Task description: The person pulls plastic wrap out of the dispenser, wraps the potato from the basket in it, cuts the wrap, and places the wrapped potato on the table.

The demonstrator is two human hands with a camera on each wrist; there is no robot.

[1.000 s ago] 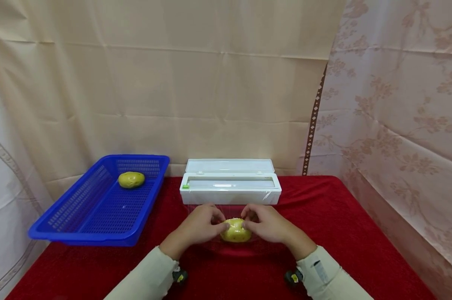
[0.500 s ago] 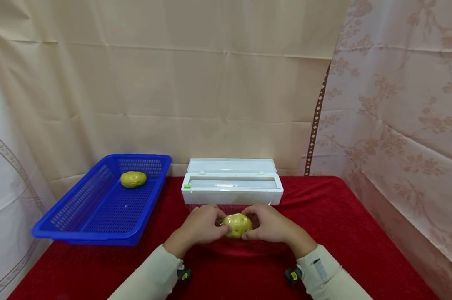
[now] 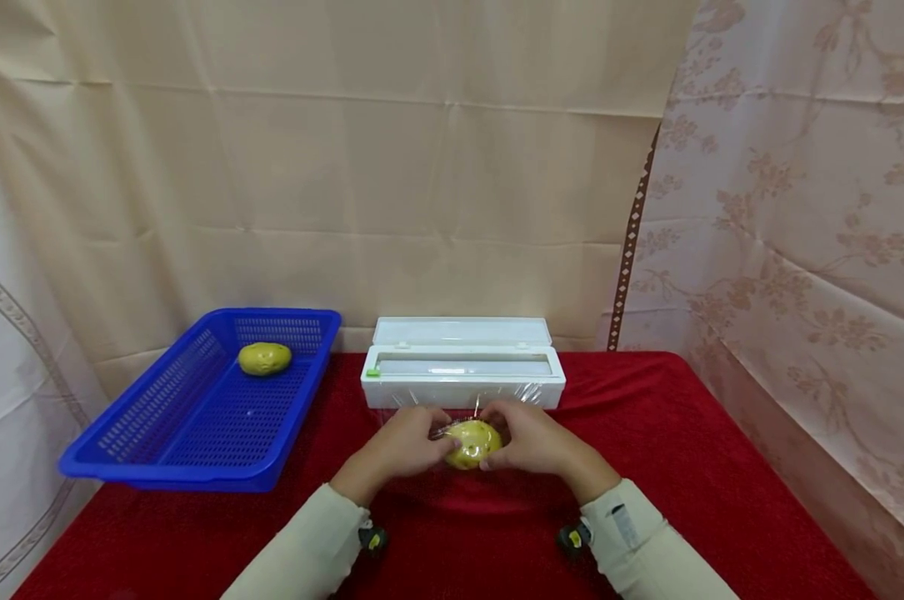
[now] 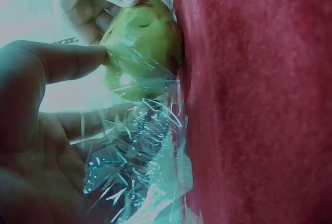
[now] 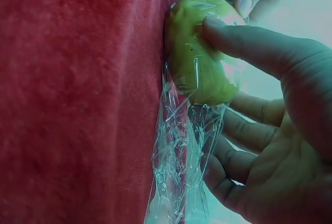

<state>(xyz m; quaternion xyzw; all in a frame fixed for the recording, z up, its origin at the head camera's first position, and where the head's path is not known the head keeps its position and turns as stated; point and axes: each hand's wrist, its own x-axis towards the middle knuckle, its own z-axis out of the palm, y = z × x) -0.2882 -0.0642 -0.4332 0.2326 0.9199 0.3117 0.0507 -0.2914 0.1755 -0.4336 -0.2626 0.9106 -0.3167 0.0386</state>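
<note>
A yellow potato (image 3: 472, 446) sits on the red cloth in front of the white box, with clear cling film (image 4: 136, 156) drawn over its surface. From the left, my left hand (image 3: 407, 443) holds it, the thumb pressing on its near side. My right hand (image 3: 532, 442) grips the other end, its thumb (image 5: 233, 37) on the film-covered skin. Loose, crumpled film (image 5: 179, 156) bunches beside the potato in both wrist views. Behind the hands, shiny film stretches up to the cling film dispenser (image 3: 462, 394), whose lid stands raised. The potato's underside is hidden.
On the left stands a blue plastic basket (image 3: 172, 482) with another potato (image 3: 264, 359) inside. A green slider (image 3: 373, 372) sits at the dispenser's left end. Red cloth (image 3: 691, 492) covers the table, and a beige curtain (image 3: 392, 183) hangs behind it.
Both hands have shifted the potato slightly away from me, toward the dispenser, and it has turned. Bright wrinkles now show in the film before the dispenser.
</note>
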